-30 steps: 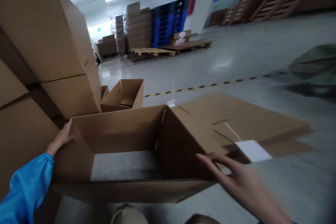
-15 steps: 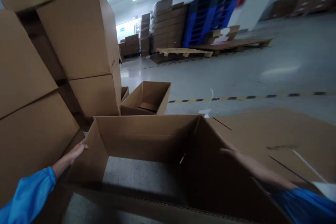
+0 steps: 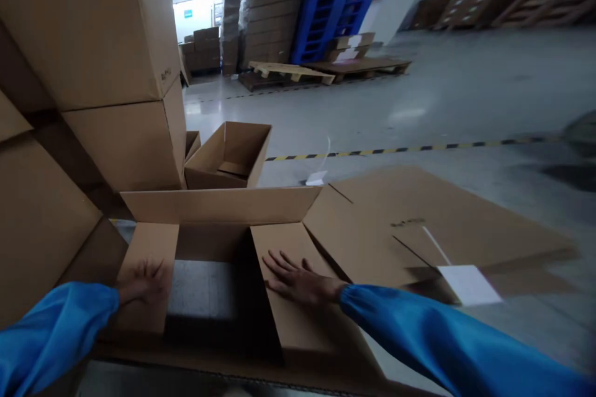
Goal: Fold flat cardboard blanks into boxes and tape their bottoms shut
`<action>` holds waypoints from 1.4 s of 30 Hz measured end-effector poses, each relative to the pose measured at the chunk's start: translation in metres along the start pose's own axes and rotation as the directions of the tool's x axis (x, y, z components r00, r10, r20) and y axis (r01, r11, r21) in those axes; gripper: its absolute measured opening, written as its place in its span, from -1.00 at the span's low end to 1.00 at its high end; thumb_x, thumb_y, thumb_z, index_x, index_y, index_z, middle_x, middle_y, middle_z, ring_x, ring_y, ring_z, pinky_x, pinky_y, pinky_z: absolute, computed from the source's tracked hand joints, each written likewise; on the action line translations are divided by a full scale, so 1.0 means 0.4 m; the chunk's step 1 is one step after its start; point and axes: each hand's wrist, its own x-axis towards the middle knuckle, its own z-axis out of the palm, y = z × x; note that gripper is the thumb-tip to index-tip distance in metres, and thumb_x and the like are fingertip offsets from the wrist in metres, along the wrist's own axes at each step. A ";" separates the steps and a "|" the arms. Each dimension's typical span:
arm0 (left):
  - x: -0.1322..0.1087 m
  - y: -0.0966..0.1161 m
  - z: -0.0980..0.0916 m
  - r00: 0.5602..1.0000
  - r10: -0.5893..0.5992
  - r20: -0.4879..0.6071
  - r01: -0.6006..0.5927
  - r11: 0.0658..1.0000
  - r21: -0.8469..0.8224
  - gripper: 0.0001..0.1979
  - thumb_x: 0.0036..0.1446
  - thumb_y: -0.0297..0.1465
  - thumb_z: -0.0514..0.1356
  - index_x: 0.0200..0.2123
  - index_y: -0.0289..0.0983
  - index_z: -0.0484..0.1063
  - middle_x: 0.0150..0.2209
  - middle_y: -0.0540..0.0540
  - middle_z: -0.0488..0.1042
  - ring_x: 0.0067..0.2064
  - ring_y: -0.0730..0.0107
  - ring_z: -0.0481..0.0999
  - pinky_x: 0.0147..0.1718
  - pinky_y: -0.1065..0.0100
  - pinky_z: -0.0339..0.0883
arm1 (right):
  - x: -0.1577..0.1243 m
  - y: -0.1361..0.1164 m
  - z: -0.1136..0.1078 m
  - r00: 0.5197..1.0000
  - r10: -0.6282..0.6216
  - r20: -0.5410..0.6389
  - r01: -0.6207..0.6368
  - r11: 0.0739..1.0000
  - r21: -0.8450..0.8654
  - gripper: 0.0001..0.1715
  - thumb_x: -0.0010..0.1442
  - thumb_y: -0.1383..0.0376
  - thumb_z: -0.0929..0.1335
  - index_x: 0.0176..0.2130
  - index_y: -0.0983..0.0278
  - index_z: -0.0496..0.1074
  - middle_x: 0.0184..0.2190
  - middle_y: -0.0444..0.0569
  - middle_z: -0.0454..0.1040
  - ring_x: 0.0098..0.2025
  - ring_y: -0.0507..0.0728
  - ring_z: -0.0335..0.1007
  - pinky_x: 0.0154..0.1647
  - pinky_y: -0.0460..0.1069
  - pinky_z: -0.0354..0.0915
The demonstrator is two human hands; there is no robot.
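Observation:
A large cardboard box [image 3: 212,243] stands in front of me, and a grey surface like the floor shows inside it. Its left and right flaps are folded inward, while the far flap rises upright. My left hand [image 3: 145,280] presses on the left flap [image 3: 156,236], its fingers apart though slightly blurred. Flat on the right flap [image 3: 284,239] lies my right hand [image 3: 298,276], with fingers spread. The near flap hangs low at the bottom edge, partly out of view. Neither hand grips anything.
Stacked cartons [image 3: 112,142] rise close on the left. An open-topped box [image 3: 228,155] sits beyond mine. To the right lie flattened cardboard sheets [image 3: 372,217] and a white sheet [image 3: 470,284]. Wooden pallets [image 3: 293,72] and blue pallets [image 3: 321,12] stand far back.
Both hands have left the box's side walls and moved onto its side flaps, which are now folded inward. The right hand came leftward. The view has shifted right and down.

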 end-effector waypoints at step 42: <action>-0.044 0.088 -0.169 0.953 0.194 -0.234 -0.224 0.969 -0.107 -0.45 0.31 0.02 0.00 -0.01 -0.23 0.57 0.00 -0.28 0.53 0.10 -0.05 0.46 0.18 0.05 0.19 | -0.003 -0.091 -0.024 0.861 -0.192 -0.471 0.163 0.981 -0.102 -0.26 0.34 -0.17 0.13 -0.12 0.33 0.55 -0.12 0.24 0.58 -0.02 0.34 0.51 0.09 0.21 0.33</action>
